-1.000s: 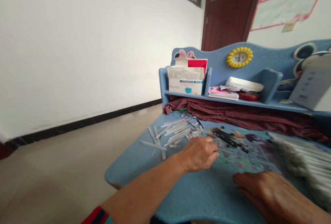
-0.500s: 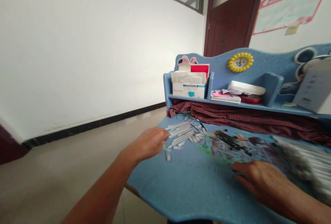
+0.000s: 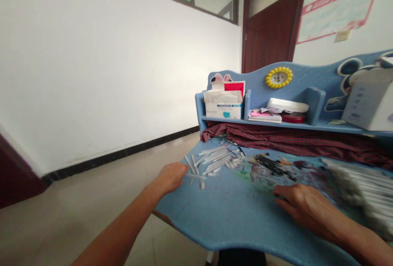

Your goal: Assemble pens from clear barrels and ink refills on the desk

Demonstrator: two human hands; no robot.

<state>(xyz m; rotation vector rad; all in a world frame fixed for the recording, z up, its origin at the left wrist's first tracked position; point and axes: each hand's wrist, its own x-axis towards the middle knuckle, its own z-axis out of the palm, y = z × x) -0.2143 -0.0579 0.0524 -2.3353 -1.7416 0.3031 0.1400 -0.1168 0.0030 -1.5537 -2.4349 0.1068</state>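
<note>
My left hand (image 3: pixel 172 177) is closed at the left edge of the blue desk, beside a loose pile of slim white tubes (image 3: pixel 215 157). Some tubes lie apart from the pile, close to my knuckles. Whatever my left fingers hold, if anything, is hidden. My right hand (image 3: pixel 302 202) hovers low over or rests on the desktop, fingers curled and the thumb near the index finger; its grip is hidden from view. Just beyond it lies a bunch of thin black sticks (image 3: pixel 273 165), pen-like in shape. Short white pieces (image 3: pixel 233 161) lie at the tube pile's right side.
The blue desktop (image 3: pixel 233 217) has a curved front edge. More long white tubes (image 3: pixel 365 180) lie at the right, beside a grey fuzzy bundle (image 3: pixel 346 188). A checked cloth (image 3: pixel 264 137) runs below the shelf, which holds a mask box (image 3: pixel 224 108) and a white carton (image 3: pixel 370 100).
My left hand has drawn back leftward from the tube pile, and tubes beside it now show. The right hand has hardly moved. The view has shifted slightly.
</note>
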